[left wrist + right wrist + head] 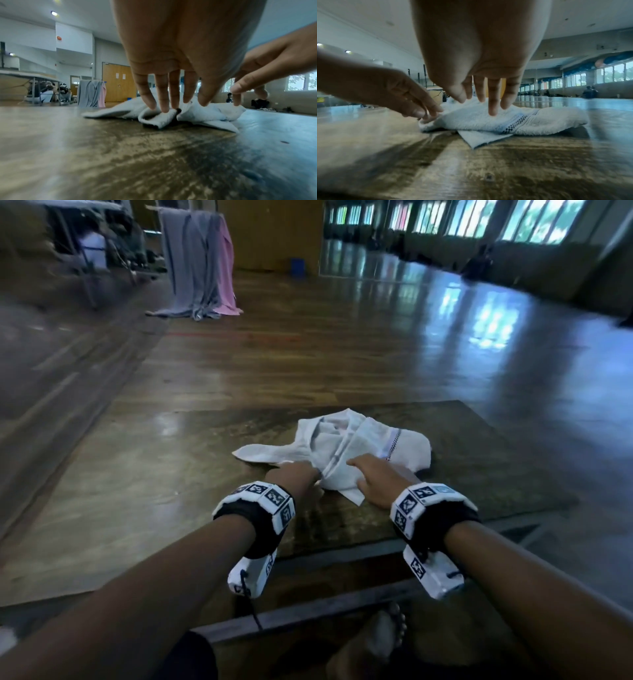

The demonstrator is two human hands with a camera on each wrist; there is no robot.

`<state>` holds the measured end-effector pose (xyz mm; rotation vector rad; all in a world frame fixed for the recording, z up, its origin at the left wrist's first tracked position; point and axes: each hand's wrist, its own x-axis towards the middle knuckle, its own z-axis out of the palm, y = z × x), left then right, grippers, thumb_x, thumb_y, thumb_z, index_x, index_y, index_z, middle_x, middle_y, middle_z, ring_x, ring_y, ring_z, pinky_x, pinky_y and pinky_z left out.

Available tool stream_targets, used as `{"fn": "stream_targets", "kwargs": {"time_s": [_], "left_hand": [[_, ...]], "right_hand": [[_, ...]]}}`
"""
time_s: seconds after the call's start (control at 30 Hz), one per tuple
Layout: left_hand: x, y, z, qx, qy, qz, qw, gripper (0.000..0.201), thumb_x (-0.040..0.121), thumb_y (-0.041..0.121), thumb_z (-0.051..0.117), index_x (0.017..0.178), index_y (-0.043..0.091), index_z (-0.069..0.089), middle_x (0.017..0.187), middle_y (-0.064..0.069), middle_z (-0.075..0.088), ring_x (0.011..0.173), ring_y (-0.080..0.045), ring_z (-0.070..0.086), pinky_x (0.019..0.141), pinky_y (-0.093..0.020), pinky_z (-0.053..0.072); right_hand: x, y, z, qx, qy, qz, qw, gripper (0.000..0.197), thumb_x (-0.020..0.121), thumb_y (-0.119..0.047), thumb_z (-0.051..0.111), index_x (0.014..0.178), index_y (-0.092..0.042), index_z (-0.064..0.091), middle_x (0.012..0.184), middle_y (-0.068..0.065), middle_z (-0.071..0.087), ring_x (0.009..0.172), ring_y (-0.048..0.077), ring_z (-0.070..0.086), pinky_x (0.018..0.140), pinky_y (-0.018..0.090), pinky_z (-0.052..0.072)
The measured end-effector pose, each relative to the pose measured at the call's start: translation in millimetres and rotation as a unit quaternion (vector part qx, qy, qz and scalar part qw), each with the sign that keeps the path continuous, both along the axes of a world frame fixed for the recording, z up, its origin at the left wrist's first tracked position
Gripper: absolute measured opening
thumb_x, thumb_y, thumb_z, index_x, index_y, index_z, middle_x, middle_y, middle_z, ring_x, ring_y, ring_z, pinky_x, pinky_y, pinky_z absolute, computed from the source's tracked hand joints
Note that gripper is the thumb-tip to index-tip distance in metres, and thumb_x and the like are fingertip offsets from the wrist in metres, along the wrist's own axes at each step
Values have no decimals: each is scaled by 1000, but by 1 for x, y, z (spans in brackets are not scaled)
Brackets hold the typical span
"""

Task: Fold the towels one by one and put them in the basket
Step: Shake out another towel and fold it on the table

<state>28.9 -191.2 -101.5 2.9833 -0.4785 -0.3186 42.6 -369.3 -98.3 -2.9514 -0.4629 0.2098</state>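
A crumpled white towel (346, 443) with a dark checked stripe lies on a worn wooden board (479, 470). My left hand (306, 472) reaches to its near left side. In the left wrist view the straight fingers (163, 106) touch a rolled fold of the towel (205, 113). My right hand (363, 472) is over the near right part. In the right wrist view its fingers (493, 108) point down, straight and spread, just above the towel (530, 121). No basket is in view.
The board's near edge (342, 556) is just behind my wrists, and a bare foot (387, 631) lies below it. Grey and pink cloths hang on a rack (198, 261) far back left, beside a blue bin (297, 265). People sit along the far walls.
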Motion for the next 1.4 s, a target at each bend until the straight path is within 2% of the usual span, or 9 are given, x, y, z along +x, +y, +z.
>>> {"fn": "stream_targets", "kwargs": {"time_s": [0.17,0.33,0.47,0.6,0.67,0.87,1.03,1.17,1.4], "left_hand": [[23,-2,-20,-8,5,41,999,21,86,32,56,99,17,62,116,-9,56,110,-33,53,86,-44,49],[21,5,-22,-56,-43,-3,997,23,82,39,58,89,18,57,105,-7,55,99,-30,55,74,-37,44],[5,-1,-1,-201,-106,-90,970,22,82,26,60,71,14,45,83,-5,54,78,-23,50,66,-34,40],[-13,-4,36,-355,-145,-52,922,18,74,17,55,61,12,44,63,-4,54,61,-23,47,56,-36,37],[-21,1,59,-387,-180,-43,903,27,73,18,53,56,22,32,61,-12,54,55,-21,45,52,-31,34],[-57,25,141,-376,-287,-45,880,37,69,10,55,57,24,23,50,8,27,46,-5,20,44,-18,22],[-96,66,213,-344,-371,-32,862,30,68,0,62,59,10,36,53,-5,38,50,-19,30,49,-26,25],[-129,92,279,-340,-477,-15,810,41,70,-2,61,57,22,30,50,5,32,46,-9,26,46,-28,24],[-182,124,400,-363,-585,36,725,15,74,14,60,71,12,45,63,-12,54,57,-25,48,54,-32,40]], "right_hand": [[17,16,-22,-71,-81,44,993,51,89,-19,47,137,-32,37,141,8,36,126,31,36,93,45,39],[12,14,-24,-112,-110,59,986,35,90,-29,49,125,-24,50,137,9,38,126,30,32,94,43,36],[-2,-9,-5,-122,-127,42,983,33,87,-33,51,118,-20,56,132,9,41,123,30,34,94,42,36],[-21,-51,27,-125,-119,-3,985,36,87,-33,51,121,-20,57,131,10,42,123,31,34,97,41,37],[-32,-75,47,-113,-130,-36,984,34,87,-34,52,118,-23,59,125,9,44,119,30,35,95,39,38],[-72,-115,115,-6,-228,-94,969,27,83,-30,65,103,-13,71,107,11,54,107,31,43,88,35,35],[-108,-119,189,39,-299,-75,950,16,83,-25,67,79,-11,73,93,12,58,96,33,48,83,40,40],[-134,-112,266,103,-324,20,940,40,91,-17,56,58,-38,46,62,-14,47,65,18,53,60,33,39],[-173,-82,398,262,-396,57,878,14,85,-12,64,82,-22,56,60,-3,63,45,3,58,47,14,46]]}}
